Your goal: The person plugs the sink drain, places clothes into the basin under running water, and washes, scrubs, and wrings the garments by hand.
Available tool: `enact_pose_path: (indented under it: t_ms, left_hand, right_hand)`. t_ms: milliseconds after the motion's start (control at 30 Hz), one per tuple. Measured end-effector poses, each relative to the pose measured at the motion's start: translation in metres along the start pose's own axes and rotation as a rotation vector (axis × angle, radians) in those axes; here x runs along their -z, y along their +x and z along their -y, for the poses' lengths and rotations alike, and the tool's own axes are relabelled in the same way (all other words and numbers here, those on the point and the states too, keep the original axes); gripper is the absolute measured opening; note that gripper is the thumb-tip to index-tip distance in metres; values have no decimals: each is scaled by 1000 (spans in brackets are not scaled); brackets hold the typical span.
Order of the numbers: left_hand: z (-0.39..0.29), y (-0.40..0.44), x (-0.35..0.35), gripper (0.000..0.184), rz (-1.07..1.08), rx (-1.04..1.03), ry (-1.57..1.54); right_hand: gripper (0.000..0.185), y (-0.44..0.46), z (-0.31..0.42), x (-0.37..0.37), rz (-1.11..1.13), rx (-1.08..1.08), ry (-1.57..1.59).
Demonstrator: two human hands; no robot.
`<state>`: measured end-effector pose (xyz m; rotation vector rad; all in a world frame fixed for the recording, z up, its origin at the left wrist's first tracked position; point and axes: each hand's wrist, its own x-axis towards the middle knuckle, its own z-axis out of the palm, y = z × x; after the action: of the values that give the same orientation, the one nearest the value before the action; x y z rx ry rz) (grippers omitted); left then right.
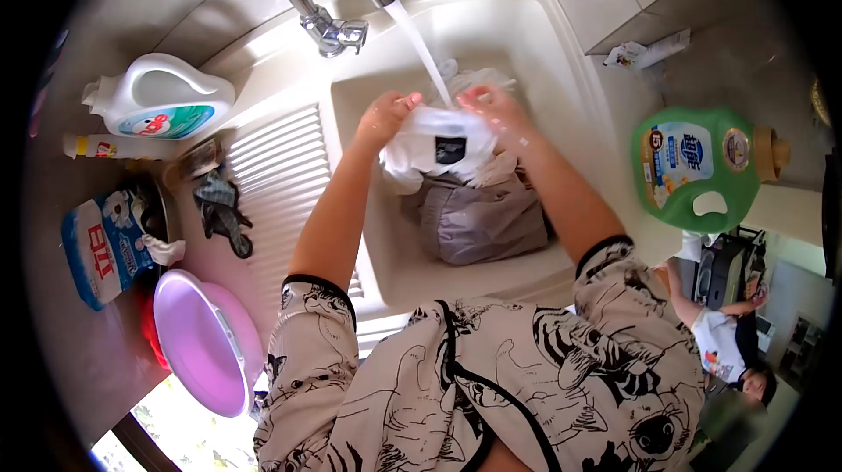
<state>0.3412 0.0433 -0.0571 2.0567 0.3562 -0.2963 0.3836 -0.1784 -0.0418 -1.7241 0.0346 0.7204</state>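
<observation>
A white garment with a black patch (412, 140) is stretched between my two hands over the sink (557, 95). My left hand (386, 118) pinches its left edge, and my right hand (495, 114) grips the right side. Water from the chrome faucet (326, 31) pours down onto the cloth between them. Beneath lie other wet clothes, with a grey-purple garment (482, 219) bunched nearest to me. More pale cloth (481, 79) shows behind my right hand. The cloth hides some fingertips.
Left of the basin is a ribbed washboard (279, 169). A white detergent bottle (180, 86), a blue powder bag (101, 248), a dark cloth (221, 209) and a purple basin (197, 349) stand on that side. Right: a green detergent bottle (697, 169), a tube (653, 49) and another person (719, 340).
</observation>
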Motion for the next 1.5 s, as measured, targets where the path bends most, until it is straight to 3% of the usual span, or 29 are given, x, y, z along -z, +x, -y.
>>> enact_pose_path:
  t_ms: [67,133,267,333,400,467,500,567,633,667,767,833,900,1000,1067,1100,1133,1200,1267,1300,1333,1400,1433,1500]
  left_hand:
    - [4,-7,10,49,49,26,-187]
    - [7,-21,17,40,170,-92,-345]
    - [20,-24,27,42,290,-37,-371]
    - [21,-24,27,42,392,25,-194]
    - [16,-24,27,40,386,37,-87]
    - [19,-20,27,34,292,-60,-246]
    - [19,-21,25,34,287,-62,-249]
    - [16,-23,16,29,213,-10,-600]
    - [12,-24,5,27,215,-40,-666]
    - [9,-24,0,26,222,-69,-734]
    - [5,-25,-9,28,169,64,-791]
    - [17,-17,-22,29,178,122,-810]
    - [11,-15,-34,32,189,177,-824]
    - [-6,-13,-60,33,2,214,-876]
    - [6,-2,-77,34,110,164,-1109]
    - [-16,-18,-69,31,220,185,-1348]
    - [-22,-27,-63,31,216,188,-1344]
    - [-26,-34,-55,30,128,133,-1080]
    - [-25,-36,-57,30,131,94,-1111]
    - [-26,-36,-59,30,138,48,-1141]
    - [-25,-34,-61,30,138,47,-1143]
    - [-25,-29,-64,27,-24,39,-999]
    - [-24,-24,-62,27,-24,38,-1000]
    - [-22,-19,-55,25,-287,42,-438]
  right_hand:
    - [36,3,-4,25,-39,62,-67]
    - [48,9,-22,47,-30,214,127]
    - [53,17,-24,70,-69,240,278]
    - [53,16,-22,73,-137,230,351]
    - [49,11,-16,78,-154,263,428]
    - [46,8,-12,84,-169,300,502]
    - [42,6,-12,88,-65,287,490]
    - [38,2,-14,87,43,275,477]
    - [37,-6,-19,83,111,28,85]
    - [37,-8,-19,83,110,28,84]
    - [32,-7,-20,85,15,78,-66]
    - [24,3,-17,86,-289,329,59]
    - [21,0,-12,67,-303,432,-11]
    - [18,-11,-8,13,-297,671,-269]
    - [23,-38,2,-23,-223,640,-386]
    - [26,-45,0,-35,-34,603,-141]
    - [30,-47,-2,-41,154,559,106]
    - [35,-16,-22,-28,125,593,50]
    - [35,9,-28,-17,-166,492,226]
    - [33,25,-27,-19,-365,577,125]
    - [33,28,-32,-14,-365,578,123]
    - [38,19,-18,-8,-48,52,-76]
    - [46,40,-51,-13,-213,268,-111]
    - [47,36,-36,-20,-279,249,66]
